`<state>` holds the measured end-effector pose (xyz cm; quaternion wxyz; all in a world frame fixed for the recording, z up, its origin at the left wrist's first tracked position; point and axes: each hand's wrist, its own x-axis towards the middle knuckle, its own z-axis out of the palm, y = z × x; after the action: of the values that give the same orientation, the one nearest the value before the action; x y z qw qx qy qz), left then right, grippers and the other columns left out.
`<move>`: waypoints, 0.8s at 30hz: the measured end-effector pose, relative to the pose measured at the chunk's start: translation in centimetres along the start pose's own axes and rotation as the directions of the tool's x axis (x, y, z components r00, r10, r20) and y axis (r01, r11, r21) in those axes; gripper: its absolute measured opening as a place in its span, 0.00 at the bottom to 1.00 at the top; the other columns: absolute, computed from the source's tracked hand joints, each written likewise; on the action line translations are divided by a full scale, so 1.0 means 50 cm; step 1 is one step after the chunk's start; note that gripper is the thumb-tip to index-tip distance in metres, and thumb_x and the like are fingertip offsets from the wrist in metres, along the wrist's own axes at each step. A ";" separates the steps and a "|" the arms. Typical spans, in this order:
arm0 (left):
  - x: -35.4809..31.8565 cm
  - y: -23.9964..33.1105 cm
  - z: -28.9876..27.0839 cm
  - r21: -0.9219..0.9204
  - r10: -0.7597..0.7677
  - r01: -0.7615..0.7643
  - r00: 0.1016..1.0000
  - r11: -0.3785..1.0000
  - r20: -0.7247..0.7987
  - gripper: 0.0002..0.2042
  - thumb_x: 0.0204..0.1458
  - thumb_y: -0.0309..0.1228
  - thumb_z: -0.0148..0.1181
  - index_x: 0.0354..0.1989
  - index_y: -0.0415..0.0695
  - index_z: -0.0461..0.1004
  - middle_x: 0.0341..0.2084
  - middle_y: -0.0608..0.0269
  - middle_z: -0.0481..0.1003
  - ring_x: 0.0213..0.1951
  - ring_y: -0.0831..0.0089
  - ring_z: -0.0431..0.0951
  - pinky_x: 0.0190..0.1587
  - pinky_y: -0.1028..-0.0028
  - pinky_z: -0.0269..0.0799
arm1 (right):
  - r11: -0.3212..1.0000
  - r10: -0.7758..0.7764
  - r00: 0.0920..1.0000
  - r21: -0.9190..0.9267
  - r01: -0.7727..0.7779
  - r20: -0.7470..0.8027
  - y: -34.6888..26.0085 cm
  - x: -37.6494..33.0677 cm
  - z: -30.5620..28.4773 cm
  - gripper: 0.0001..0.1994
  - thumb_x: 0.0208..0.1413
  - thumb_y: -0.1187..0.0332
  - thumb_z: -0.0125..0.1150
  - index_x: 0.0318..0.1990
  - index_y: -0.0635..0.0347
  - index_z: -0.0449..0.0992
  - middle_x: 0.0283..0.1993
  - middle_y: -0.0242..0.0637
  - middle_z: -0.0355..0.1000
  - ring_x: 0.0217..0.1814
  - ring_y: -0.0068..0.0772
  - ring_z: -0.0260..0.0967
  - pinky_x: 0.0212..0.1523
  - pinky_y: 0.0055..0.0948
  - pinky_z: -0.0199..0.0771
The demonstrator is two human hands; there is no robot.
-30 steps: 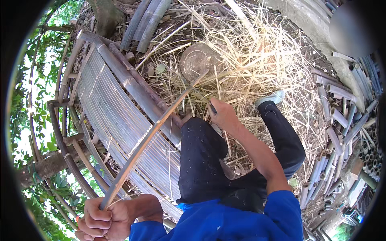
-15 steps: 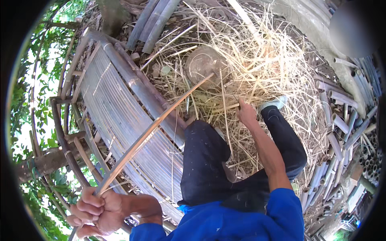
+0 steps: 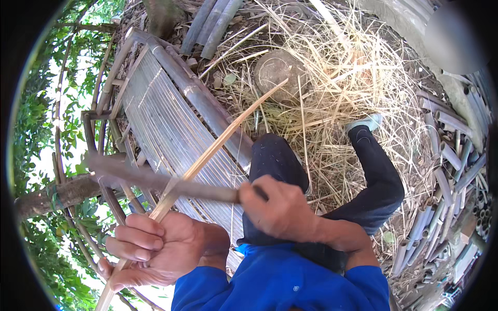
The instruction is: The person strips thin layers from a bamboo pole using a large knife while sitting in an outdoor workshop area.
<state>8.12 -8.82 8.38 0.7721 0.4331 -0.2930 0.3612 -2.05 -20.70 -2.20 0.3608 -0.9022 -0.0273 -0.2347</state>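
My left hand (image 3: 161, 249) is closed round the lower part of a long split bamboo strip (image 3: 233, 127), which slants up and away to the right. The strip's pale tip lies, as seen from above, over a round stump (image 3: 275, 72). In front of my body my right hand (image 3: 280, 210) grips the handle of a long knife (image 3: 207, 190). Its blade, smeared by motion, crosses the strip just beyond my left hand and reaches out to the left. Whether the edge bites into the bamboo I cannot tell.
A slatted bamboo bench (image 3: 166, 111) stands at my left, with a pole railing (image 3: 91, 140) behind it. Pale shavings (image 3: 358, 78) cover the ground round the stump and my right foot. Cut bamboo poles (image 3: 451, 124) are piled along the right; several more (image 3: 212, 26) lie at the far side.
My right hand has come from low over the shavings, up and left, bringing the knife across the strip. My left hand and the strip have shifted slightly to the right in view.
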 end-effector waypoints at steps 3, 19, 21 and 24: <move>-0.014 0.007 0.005 0.048 0.006 -0.006 1.000 0.999 0.005 0.16 0.70 0.46 0.48 0.47 0.45 0.64 0.18 0.70 0.57 0.16 0.81 0.53 0.19 0.78 0.47 | 0.996 0.023 0.996 0.086 -0.015 -0.090 0.009 -0.004 0.028 0.06 0.57 0.72 0.60 0.41 0.56 0.72 0.29 0.38 0.67 0.21 0.38 0.72 0.20 0.36 0.76; 0.017 -0.021 -0.025 0.129 0.043 -0.033 0.996 0.991 -0.082 0.16 0.67 0.45 0.54 0.40 0.44 0.65 0.18 0.72 0.53 0.18 0.81 0.50 0.21 0.78 0.45 | 0.929 0.357 0.934 -0.094 -0.357 -0.016 0.347 -0.042 0.165 0.09 0.58 0.69 0.63 0.43 0.58 0.71 0.29 0.48 0.70 0.27 0.54 0.74 0.24 0.45 0.74; 0.027 -0.028 -0.038 0.138 0.032 -0.019 0.995 0.990 -0.100 0.15 0.67 0.44 0.55 0.39 0.44 0.65 0.18 0.72 0.52 0.18 0.81 0.50 0.21 0.78 0.45 | 0.946 0.298 0.953 -0.116 -0.301 -0.042 0.376 -0.052 0.192 0.08 0.60 0.68 0.60 0.45 0.56 0.71 0.30 0.48 0.72 0.26 0.53 0.75 0.24 0.45 0.75; 0.047 -0.030 -0.058 0.075 -0.027 0.033 0.996 0.997 -0.088 0.12 0.67 0.39 0.56 0.37 0.45 0.64 0.17 0.73 0.51 0.17 0.81 0.50 0.20 0.77 0.44 | 0.904 0.407 0.913 -0.154 -0.398 0.028 0.456 -0.083 0.215 0.09 0.62 0.67 0.57 0.48 0.53 0.70 0.31 0.49 0.74 0.27 0.53 0.76 0.26 0.45 0.77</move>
<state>11.06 -6.09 8.19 0.7725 0.4504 -0.2385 0.3789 3.60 -29.88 -25.34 0.3341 -0.9187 0.1660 -0.1297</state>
